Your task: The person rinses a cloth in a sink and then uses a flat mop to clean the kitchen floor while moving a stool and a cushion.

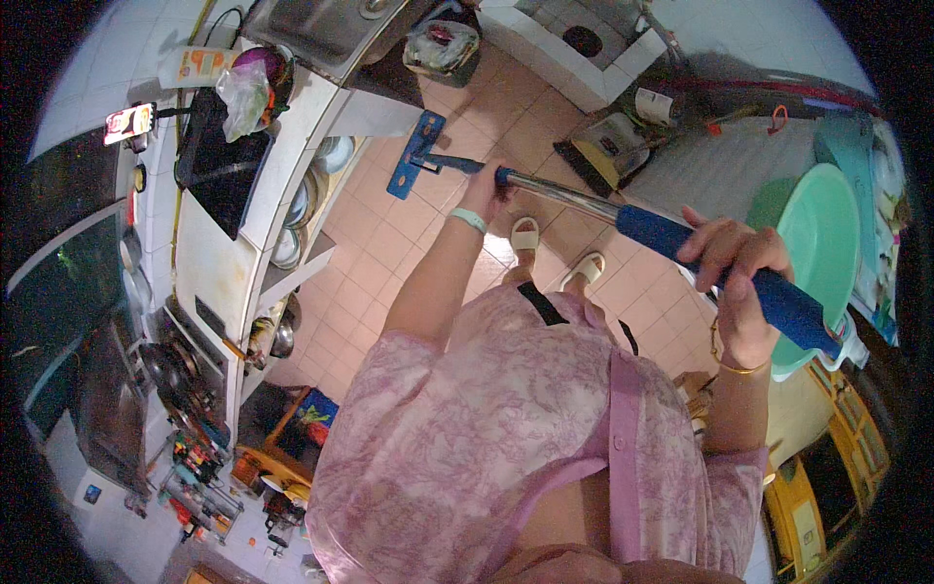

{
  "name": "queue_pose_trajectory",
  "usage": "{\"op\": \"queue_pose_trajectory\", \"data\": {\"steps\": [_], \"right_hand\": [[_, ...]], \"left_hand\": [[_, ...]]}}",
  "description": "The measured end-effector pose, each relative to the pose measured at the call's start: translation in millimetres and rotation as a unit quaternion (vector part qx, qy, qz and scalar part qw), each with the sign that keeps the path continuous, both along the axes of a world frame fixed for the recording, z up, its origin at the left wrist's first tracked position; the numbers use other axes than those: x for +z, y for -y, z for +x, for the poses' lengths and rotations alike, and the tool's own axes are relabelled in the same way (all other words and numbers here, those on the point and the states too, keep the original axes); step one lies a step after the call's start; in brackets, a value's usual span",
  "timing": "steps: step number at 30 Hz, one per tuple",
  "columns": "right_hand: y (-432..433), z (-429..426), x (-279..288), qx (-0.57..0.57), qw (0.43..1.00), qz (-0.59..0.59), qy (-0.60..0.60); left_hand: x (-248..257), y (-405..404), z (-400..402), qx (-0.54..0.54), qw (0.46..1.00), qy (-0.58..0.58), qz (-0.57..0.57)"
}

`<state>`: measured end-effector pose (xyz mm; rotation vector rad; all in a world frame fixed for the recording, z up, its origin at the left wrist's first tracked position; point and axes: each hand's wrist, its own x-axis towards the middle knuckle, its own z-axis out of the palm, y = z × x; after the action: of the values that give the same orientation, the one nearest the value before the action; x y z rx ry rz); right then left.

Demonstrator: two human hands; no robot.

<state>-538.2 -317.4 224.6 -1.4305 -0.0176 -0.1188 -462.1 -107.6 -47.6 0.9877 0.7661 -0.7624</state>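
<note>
A flat mop slants across the head view, its bare blue head plate (pixel 403 177) at the far end over the tiles; whether it touches them I cannot tell. My left hand (pixel 487 188), with a pale band at the wrist, is closed around the lower handle, close to the blue joint. Higher up, my right hand (pixel 740 281) wraps the thick blue grip (pixel 653 230) at the other end of the metal pole (pixel 562 191). A thin bracelet circles that wrist. Below the pole, my feet stand in white sandals (pixel 525 235).
A dustpan (pixel 616 150) with a broom lies beyond the pole. Right of my right hand is a green basin (pixel 821 255). The left counter (pixel 211 270) has open shelves of plates (pixel 286 247) beneath. A bagged bin (pixel 441 47) stands near the sink (pixel 321 29).
</note>
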Motion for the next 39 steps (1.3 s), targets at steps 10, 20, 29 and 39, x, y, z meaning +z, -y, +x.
{"op": "queue_pose_trajectory", "data": {"steps": [10, 20, 29, 39], "right_hand": [[41, -12, 46, -0.012, 0.994, -0.107, -0.037], [-4, 47, -11, 0.042, 0.997, 0.002, -0.069], [9, 14, -12, -0.025, 0.998, -0.019, -0.059], [38, 29, 43, -0.038, 0.993, -0.104, -0.03]], "left_hand": [[-13, 67, -11, -0.025, 0.997, 0.017, -0.075], [-24, -15, -10, 0.249, 0.965, -0.038, -0.075], [-33, -3, -14, 0.115, 0.991, -0.059, 0.015], [-10, 69, 33, 0.037, 0.996, 0.016, -0.084]]}}
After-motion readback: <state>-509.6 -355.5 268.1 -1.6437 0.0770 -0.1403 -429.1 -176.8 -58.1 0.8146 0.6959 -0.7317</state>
